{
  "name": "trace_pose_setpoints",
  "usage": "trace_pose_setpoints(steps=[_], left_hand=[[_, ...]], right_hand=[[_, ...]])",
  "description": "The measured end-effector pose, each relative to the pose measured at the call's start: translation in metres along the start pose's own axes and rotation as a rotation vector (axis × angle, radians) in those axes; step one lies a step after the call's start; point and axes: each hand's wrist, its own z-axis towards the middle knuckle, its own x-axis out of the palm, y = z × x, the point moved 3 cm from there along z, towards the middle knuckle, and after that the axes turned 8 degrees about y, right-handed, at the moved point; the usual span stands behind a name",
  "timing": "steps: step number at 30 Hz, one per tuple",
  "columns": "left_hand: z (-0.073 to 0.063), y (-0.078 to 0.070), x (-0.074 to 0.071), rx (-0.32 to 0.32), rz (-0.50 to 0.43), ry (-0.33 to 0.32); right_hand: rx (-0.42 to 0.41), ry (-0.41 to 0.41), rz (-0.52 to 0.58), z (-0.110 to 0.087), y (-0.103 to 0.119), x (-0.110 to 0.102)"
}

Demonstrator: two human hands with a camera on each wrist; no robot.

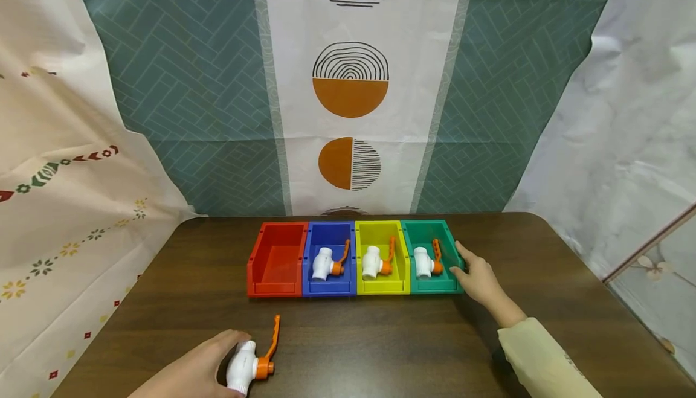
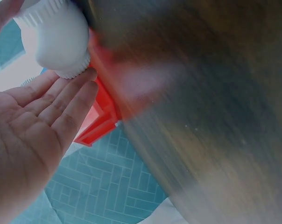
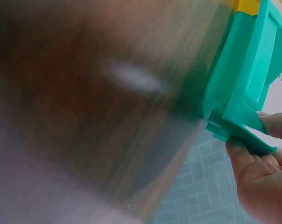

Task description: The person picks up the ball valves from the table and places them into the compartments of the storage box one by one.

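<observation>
At the lower left of the head view, my left hand [image 1: 198,366] pinches a white ball valve [image 1: 240,369] by its two ends, fingertips at the upper end. Its orange lever handle [image 1: 274,337] points away from me. The left wrist view shows the white body [image 2: 57,39] large and close, against the fingertips [image 2: 87,77]. My right hand [image 1: 484,280] grips the right side wall of a green bin [image 1: 459,277]. In the right wrist view the thumb [image 3: 274,125] lies over the wall's edge, with the other fingers on the outer side.
Red [image 1: 274,289], blue [image 1: 328,289], yellow [image 1: 383,288] and green bins stand joined in a row at the table's back. The blue, yellow and green ones each hold a white valve with an orange handle; no valve shows in the red one. Patterned cloth [image 1: 206,84] hangs behind.
</observation>
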Motion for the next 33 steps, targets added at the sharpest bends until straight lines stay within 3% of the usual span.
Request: trace_pose_setpoints(steps=[6,12,17,20,22,25,27,33], left_hand=[[0.002,-0.001,-0.001,-0.020,-0.015,0.018],[0.005,-0.004,-0.003,-0.109,-0.099,0.074],[0.007,-0.001,-0.001,-0.139,-0.123,0.090],[0.010,0.006,0.002,-0.130,-0.126,0.086],[0.013,0.011,0.004,-0.126,-0.057,0.083],[0.014,0.013,0.005,-0.118,-0.024,0.083],[0.013,0.011,0.003,-0.136,-0.007,0.092],[0.009,-0.004,-0.004,-0.113,-0.031,0.093]], right_hand=[[-0.003,0.002,0.007,0.000,0.000,-0.001],[0.014,0.018,0.010,0.001,0.001,-0.001],[0.025,0.028,0.016,-0.001,0.000,-0.001],[0.026,0.025,0.016,-0.001,0.000,-0.001],[0.026,0.022,0.013,-0.001,0.000,-0.002],[0.025,0.020,0.014,-0.001,0.000,-0.002],[0.025,0.022,0.016,-0.001,-0.001,-0.001],[0.023,0.025,0.021,-0.001,-0.001,0.000]])
